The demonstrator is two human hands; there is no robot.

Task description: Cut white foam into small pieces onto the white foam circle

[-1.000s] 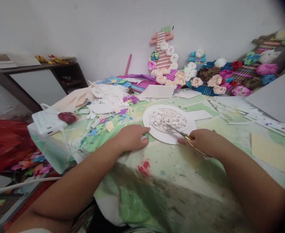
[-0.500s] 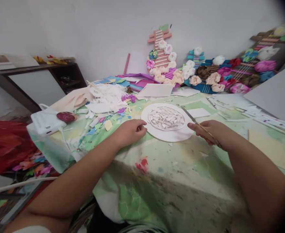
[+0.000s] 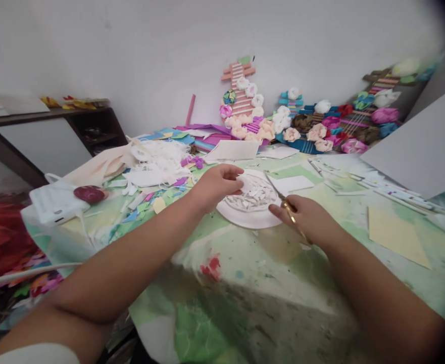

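Observation:
My right hand (image 3: 307, 220) is closed round the gold handles of a pair of scissors (image 3: 278, 188). The blades point up and to the left, over the right part of a round white board (image 3: 245, 218). On this board lie many small white cut pieces (image 3: 258, 194), gathered in a ring-shaped middle. My left hand (image 3: 222, 186) is above the board's left edge, fingers curved and apart, with no held thing that I can make out. It hides part of the board and some pieces.
Coloured scraps (image 3: 169, 194) and a heap of white strips (image 3: 157, 162) lie left, near a white power adapter (image 3: 51, 202). White card (image 3: 292, 183) lies behind the scissors, yellow paper (image 3: 396, 235) at right. Paper-flower crafts (image 3: 245, 101) lean on the wall.
My left hand has moved up and right, from beside the board to over its left part. My right hand has brought the scissors in closer over the board. The view has shifted slightly.

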